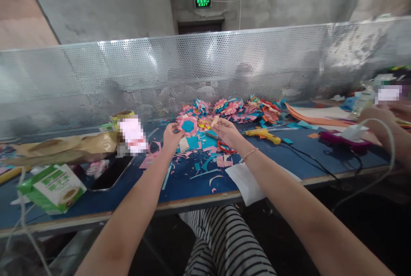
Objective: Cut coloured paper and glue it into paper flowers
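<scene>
My left hand (171,135) is closed on the edge of a pink paper flower with a blue centre (188,126), held just above the blue table (180,186). My right hand (224,129) pinches a small pale paper strip (215,120) right beside the flower. Pink and blue paper scraps (205,160) lie scattered under both hands. A red-handled pair of scissors (224,147) lies just below my right wrist.
Finished paper flowers (237,109) are piled at the back by a perforated metal screen (192,70). A yellow glue gun (265,135) lies to the right, its cord running off the edge. A black phone (111,173), green carton (53,188) and brown bag (64,147) sit left. Another person's hand (382,117) is at far right.
</scene>
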Available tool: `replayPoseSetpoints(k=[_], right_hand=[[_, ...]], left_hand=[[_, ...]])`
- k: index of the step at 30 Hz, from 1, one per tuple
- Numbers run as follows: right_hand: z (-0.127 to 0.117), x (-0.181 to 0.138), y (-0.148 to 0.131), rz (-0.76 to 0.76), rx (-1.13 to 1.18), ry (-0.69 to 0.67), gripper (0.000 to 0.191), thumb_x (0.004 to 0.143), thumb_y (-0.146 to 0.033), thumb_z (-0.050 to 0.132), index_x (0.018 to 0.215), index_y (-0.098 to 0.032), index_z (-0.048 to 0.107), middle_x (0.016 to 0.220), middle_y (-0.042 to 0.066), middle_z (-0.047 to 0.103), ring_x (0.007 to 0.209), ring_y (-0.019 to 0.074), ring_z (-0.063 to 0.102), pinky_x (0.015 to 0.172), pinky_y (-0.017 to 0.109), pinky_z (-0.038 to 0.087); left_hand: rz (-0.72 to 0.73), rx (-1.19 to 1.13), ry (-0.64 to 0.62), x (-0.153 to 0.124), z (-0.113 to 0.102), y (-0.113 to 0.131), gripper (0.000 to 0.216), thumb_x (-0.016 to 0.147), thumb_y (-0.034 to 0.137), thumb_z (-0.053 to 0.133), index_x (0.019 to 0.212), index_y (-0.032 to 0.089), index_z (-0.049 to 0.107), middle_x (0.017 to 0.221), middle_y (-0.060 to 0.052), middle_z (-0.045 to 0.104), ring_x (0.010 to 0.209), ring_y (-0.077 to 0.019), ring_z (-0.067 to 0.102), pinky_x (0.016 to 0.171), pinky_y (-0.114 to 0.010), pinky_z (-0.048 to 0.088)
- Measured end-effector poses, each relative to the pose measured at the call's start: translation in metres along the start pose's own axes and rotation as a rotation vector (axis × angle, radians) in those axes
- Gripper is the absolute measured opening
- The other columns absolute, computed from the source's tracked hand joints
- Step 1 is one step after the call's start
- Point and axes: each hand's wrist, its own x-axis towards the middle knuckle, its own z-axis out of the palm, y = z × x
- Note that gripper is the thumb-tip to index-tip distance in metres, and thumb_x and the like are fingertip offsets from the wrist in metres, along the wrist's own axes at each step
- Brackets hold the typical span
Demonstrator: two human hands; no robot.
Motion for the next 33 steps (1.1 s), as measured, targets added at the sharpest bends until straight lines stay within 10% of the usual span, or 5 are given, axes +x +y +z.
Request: replayPoseSetpoints(k=[13,33], right_hand=[[0.006,-0.009,0.004,0.223,0.074,-0.186,0.023,0.061,-0.026,0.079,0.071,-0.02,0.059,0.084,0.0,0.067,0.105,0.0186,0.06,0.099,0.036,0.041],[-0.005,-0.005,0.006,0.3,0.015,-0.083,0.024,0.058,-0.024,0.08,0.071,-0.019,0.06,0.098,0.004,0.068,0.109,0.0201,0.058,0.094,0.035,0.045]], left_hand=[[-0.071,-0.099,-0.159,-0.009,0.007,0.003,0.041,0.05,0.021,0.071,0.086,0.018,0.052,0.08,-0.001,0.059,0.069,-0.0146,0.06,0.065,-0.033,0.053],[-0.027,-0.126,-0.066,-0.003,0.001,0.004,0.034,0.053,0.017,0.063,0.085,0.017,0.052,0.077,0.0,0.061,0.063,-0.0128,0.06,0.058,-0.027,0.05]])
